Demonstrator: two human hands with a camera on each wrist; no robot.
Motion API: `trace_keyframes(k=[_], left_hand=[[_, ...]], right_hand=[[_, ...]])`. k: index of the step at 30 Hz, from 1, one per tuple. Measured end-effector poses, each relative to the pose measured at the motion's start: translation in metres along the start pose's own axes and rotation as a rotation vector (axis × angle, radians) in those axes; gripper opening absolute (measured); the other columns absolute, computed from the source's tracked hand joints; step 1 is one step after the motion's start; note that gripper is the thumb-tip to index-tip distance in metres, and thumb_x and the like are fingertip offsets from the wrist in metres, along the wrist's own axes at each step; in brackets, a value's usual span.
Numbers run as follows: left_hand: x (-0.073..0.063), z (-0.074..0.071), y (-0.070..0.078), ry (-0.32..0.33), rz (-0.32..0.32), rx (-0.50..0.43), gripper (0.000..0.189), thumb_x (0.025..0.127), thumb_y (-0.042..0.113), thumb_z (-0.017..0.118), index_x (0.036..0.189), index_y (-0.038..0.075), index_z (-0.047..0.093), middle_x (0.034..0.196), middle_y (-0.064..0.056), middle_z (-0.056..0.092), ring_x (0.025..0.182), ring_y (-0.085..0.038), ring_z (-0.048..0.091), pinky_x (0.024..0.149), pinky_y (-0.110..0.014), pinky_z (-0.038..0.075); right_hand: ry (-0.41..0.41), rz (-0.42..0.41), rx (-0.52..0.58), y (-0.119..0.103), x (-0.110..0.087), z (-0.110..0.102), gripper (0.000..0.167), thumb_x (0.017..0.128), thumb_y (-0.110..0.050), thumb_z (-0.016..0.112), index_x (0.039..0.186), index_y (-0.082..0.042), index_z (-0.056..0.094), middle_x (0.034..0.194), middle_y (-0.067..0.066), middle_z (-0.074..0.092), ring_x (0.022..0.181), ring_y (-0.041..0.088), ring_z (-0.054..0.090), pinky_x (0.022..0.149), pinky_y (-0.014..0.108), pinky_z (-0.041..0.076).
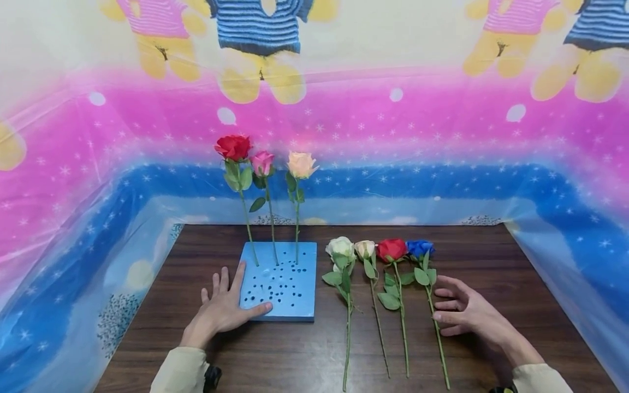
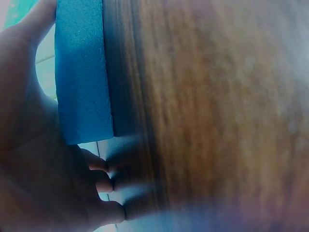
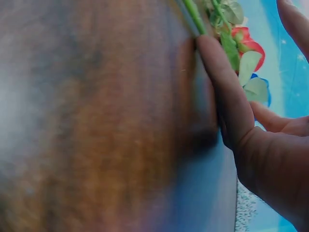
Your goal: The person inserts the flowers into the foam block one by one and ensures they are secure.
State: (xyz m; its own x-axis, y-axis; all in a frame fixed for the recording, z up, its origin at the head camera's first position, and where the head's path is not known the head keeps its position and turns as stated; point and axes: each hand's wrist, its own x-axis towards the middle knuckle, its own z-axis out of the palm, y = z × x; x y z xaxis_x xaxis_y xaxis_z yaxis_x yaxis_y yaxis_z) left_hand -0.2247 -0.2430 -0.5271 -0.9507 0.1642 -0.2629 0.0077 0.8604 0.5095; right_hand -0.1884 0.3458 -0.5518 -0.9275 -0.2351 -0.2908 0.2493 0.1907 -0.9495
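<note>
My left hand [image 1: 223,305] rests at the left edge of a blue foam block [image 1: 304,295], fingers spread and the thumb lying over its top. In the left wrist view the block's side [image 2: 82,72] stands against the palm. Three artificial roses stand upright in the block: red [image 1: 233,148], pink [image 1: 262,162] and peach [image 1: 301,164]. My right hand [image 1: 467,308] is beside the stem of a blue rose [image 1: 420,249] lying on the table. Its thumb is at the stem, and the fingers are loosely bent and apart. The right wrist view shows a fingertip by a green stem [image 3: 194,15].
Left of the blue rose lie a red rose [image 1: 392,250], a small cream rose [image 1: 365,250] and a white rose [image 1: 341,248], stems toward me. Many holes dot the block's top. A patterned cloth [image 1: 368,183] hangs behind the brown wooden table [image 1: 275,360].
</note>
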Motion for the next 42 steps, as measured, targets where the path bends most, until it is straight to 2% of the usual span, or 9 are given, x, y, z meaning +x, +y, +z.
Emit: trace_keyframes(k=[8, 15, 19, 25, 30, 33, 38, 42], left_hand=[[0.0, 0.0, 0.0, -0.012, -0.012, 0.007, 0.138, 0.092, 0.084, 0.07, 0.179, 0.017, -0.012, 0.178, -0.039, -0.018, 0.163, -0.062, -0.019, 0.121, -0.088, -0.011], [0.001, 0.001, 0.0, -0.012, -0.009, 0.005, 0.138, 0.092, 0.084, 0.07, 0.179, 0.017, -0.013, 0.177, -0.04, -0.019, 0.163, -0.062, -0.02, 0.121, -0.088, -0.011], [0.001, 0.001, 0.0, -0.016, -0.012, 0.01, 0.138, 0.092, 0.084, 0.07, 0.179, 0.017, -0.013, 0.177, -0.04, -0.019, 0.163, -0.063, -0.02, 0.12, -0.088, -0.011], [0.001, 0.0, 0.001, -0.025, -0.018, 0.015, 0.138, 0.092, 0.084, 0.069, 0.179, 0.017, -0.014, 0.177, -0.039, -0.019, 0.162, -0.062, -0.021, 0.12, -0.088, -0.011], [0.002, -0.001, 0.001, -0.02, -0.016, 0.011, 0.138, 0.092, 0.084, 0.07, 0.179, 0.018, -0.014, 0.177, -0.039, -0.02, 0.162, -0.062, -0.021, 0.12, -0.088, -0.012], [0.001, 0.0, 0.0, -0.02, -0.018, 0.011, 0.138, 0.092, 0.084, 0.07, 0.179, 0.018, -0.015, 0.177, -0.039, -0.02, 0.162, -0.062, -0.02, 0.12, -0.088, -0.012], [0.001, 0.0, 0.0, -0.021, -0.02, 0.013, 0.138, 0.092, 0.084, 0.07, 0.179, 0.018, -0.015, 0.177, -0.039, -0.02, 0.162, -0.063, -0.02, 0.12, -0.088, -0.012], [0.0, -0.001, 0.002, -0.021, -0.019, 0.01, 0.138, 0.092, 0.084, 0.07, 0.179, 0.018, -0.014, 0.177, -0.039, -0.02, 0.163, -0.062, -0.02, 0.121, -0.088, -0.012]], right_hand=[[0.009, 0.005, -0.05, 0.006, 0.004, 0.001, 0.102, 0.098, -0.013, 0.088, 0.177, -0.012, 0.025, 0.163, 0.028, 0.032, 0.132, 0.036, 0.056, 0.086, 0.058, 0.067], [0.019, 0.008, -0.137, 0.011, 0.009, 0.001, 0.111, 0.09, -0.011, 0.096, 0.176, -0.007, 0.026, 0.143, 0.025, 0.044, 0.118, 0.032, 0.06, 0.079, 0.055, 0.069], [0.028, -0.005, -0.188, 0.011, 0.011, 0.002, 0.113, 0.086, -0.008, 0.098, 0.174, -0.004, 0.028, 0.139, 0.025, 0.04, 0.115, 0.034, 0.058, 0.073, 0.053, 0.069], [0.046, -0.013, -0.231, 0.008, 0.012, 0.006, 0.103, 0.085, -0.006, 0.098, 0.169, -0.003, 0.038, 0.14, 0.025, 0.035, 0.114, 0.036, 0.055, 0.069, 0.051, 0.069], [0.029, -0.045, -0.219, 0.006, 0.011, 0.007, 0.099, 0.086, -0.002, 0.096, 0.168, -0.007, 0.041, 0.14, 0.026, 0.034, 0.114, 0.036, 0.054, 0.07, 0.051, 0.069], [0.003, -0.074, -0.197, 0.005, 0.009, 0.006, 0.1, 0.088, -0.002, 0.094, 0.171, -0.008, 0.037, 0.14, 0.029, 0.036, 0.114, 0.035, 0.056, 0.071, 0.052, 0.069], [-0.032, -0.077, -0.11, 0.006, 0.005, -0.002, 0.099, 0.095, -0.005, 0.089, 0.174, -0.014, 0.03, 0.145, 0.03, 0.04, 0.113, 0.033, 0.063, 0.076, 0.057, 0.068], [-0.059, -0.081, -0.057, 0.01, 0.003, -0.01, 0.095, 0.102, -0.007, 0.082, 0.176, -0.017, 0.023, 0.149, 0.034, 0.045, 0.114, 0.036, 0.069, 0.078, 0.061, 0.068]])
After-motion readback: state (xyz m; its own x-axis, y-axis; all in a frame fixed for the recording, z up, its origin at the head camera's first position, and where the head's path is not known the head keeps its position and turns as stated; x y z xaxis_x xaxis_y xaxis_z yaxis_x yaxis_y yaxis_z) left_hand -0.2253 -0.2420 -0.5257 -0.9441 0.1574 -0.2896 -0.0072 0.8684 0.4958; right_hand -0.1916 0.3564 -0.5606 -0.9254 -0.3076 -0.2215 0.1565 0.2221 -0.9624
